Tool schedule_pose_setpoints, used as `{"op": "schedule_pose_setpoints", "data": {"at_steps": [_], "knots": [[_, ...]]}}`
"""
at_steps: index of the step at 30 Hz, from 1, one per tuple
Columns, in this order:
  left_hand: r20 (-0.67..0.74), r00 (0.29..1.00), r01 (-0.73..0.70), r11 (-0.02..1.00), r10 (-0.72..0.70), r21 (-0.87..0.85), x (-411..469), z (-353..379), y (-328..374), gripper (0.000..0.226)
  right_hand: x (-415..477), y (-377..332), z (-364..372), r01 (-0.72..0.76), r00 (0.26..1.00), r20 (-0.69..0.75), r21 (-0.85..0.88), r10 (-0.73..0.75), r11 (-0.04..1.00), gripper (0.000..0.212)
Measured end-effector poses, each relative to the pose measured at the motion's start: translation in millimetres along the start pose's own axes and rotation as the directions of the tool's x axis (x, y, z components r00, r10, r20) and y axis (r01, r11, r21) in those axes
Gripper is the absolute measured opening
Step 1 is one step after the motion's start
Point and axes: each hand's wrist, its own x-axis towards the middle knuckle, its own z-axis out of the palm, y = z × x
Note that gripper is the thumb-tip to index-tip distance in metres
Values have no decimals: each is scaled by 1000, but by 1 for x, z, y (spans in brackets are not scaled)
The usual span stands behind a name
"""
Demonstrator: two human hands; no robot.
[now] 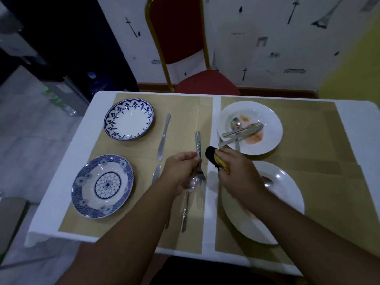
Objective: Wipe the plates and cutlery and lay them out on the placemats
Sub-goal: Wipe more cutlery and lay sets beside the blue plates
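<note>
My left hand [182,171] grips a fork [198,149] by its middle, handle pointing away, tines toward me, above the left placemat [181,108]. My right hand [234,171] holds a black and yellow sponge [216,159] just right of the fork. Two blue-patterned plates sit on the left placemat, one far [129,119], one near [102,185]. A knife [163,136] lies beside the far plate, and a spoon [186,204] and another knife [156,173] lie near the close one. On the right placemat [320,153], a stained white plate [249,127] holds several pieces of cutlery [240,131]. A large white plate [283,198] lies under my right forearm.
The table [61,194] has a white cloth, with its edges at left and near me. A red chair [207,83] with a gold frame stands at the far side against a patterned wall. Floor and a water bottle [96,81] show at the far left.
</note>
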Motion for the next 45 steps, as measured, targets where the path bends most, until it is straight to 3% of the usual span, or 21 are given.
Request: {"op": "schedule_pose_setpoints", "data": {"at_steps": [4, 10, 14, 17, 19, 20, 22, 24, 27, 30, 33, 35, 45], "knots": [[-32, 999, -3, 999, 4, 38, 42, -27, 25, 10, 36, -21, 19, -56, 998, -22, 21, 57, 998, 58], [-48, 995, -71, 970, 84, 233, 112, -41, 41, 18, 85, -27, 54, -202, 979, 29, 44, 201, 978, 55], [10, 990, -131, 899, 139, 418, 147, -43, 42, 24, 110, -12, 79, -255, 965, 65, 0, 254, 967, 56], [50, 957, -249, 723, 286, 644, 157, -50, 37, 33, 120, -6, 93, -219, 972, 65, -81, 225, 972, 58], [104, 923, -335, 641, 370, 690, 156, -56, 32, 32, 122, -5, 101, -182, 979, 58, -165, 194, 969, 58], [173, 884, -418, 568, 434, 709, 157, -60, 27, 28, 122, -5, 104, -169, 982, 53, -210, 184, 963, 58], [381, 746, -598, 298, 546, 744, 159, -69, 16, 22, 119, -3, 112, -144, 985, 45, -309, 166, 940, 57], [555, 646, -664, 25, 524, 748, 163, -81, 0, 35, 114, -1, 120, -123, 989, 35, -364, 145, 923, 58], [630, 645, -637, -151, 431, 756, 160, -94, -15, 70, 109, 2, 127, -137, 988, 18, -332, 151, 933, 64], [624, 641, -608, -201, 447, 768, 154, -90, -18, 68, 107, 2, 128, -131, 990, 4, -313, 139, 941, 67], [566, 719, -550, -167, 404, 818, 149, -80, -20, 67, 107, 2, 128, -118, 992, 7, -312, 127, 943, 67], [543, 735, -529, -156, 407, 834, 146, -77, -23, 67, 107, 4, 127, -108, 993, 18, -315, 120, 943, 67], [520, 668, -557, -106, 532, 824, 114, -70, -15, 60, 68, 1, 104, -35, 999, 11, -251, 39, 967, 75]]}}
